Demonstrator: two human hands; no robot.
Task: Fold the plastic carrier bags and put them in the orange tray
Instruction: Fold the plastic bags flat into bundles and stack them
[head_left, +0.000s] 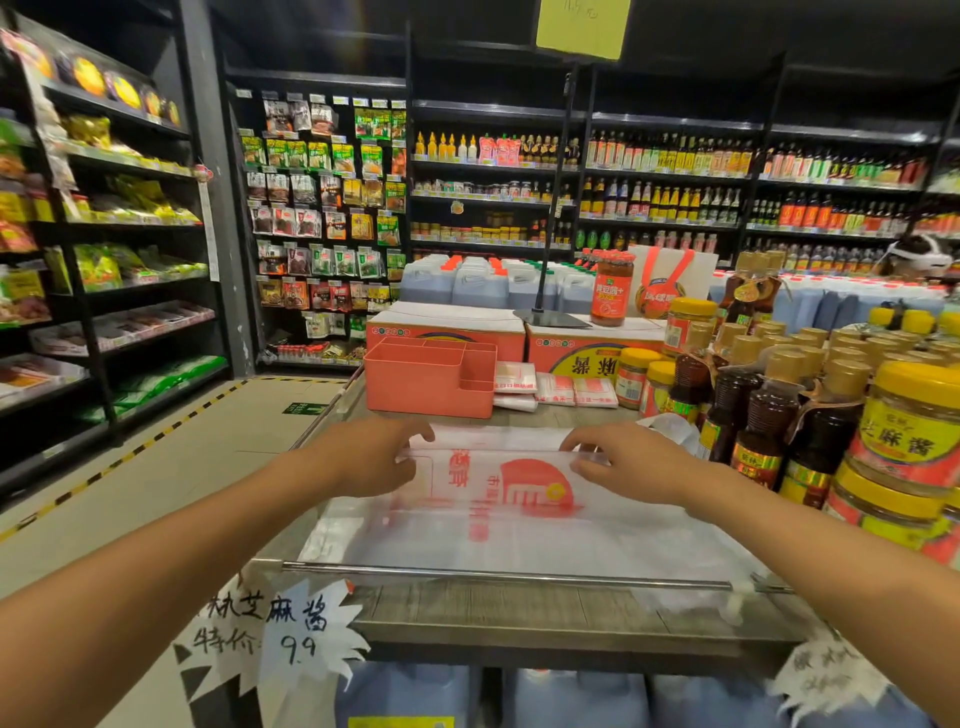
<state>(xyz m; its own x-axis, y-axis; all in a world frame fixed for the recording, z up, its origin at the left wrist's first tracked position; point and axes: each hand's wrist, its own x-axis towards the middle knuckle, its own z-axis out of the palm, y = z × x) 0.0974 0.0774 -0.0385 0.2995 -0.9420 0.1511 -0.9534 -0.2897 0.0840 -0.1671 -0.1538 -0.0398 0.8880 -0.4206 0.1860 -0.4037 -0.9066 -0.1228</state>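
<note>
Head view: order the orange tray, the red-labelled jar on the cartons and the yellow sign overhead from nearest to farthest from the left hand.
1. Orange tray, just beyond the left hand, slightly right.
2. Red-labelled jar, farther back and to the right.
3. Yellow sign, high up at the back.

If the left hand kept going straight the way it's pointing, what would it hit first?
The left hand would probably meet the front wall of the orange tray, beyond the carrier bag it grips.
</note>
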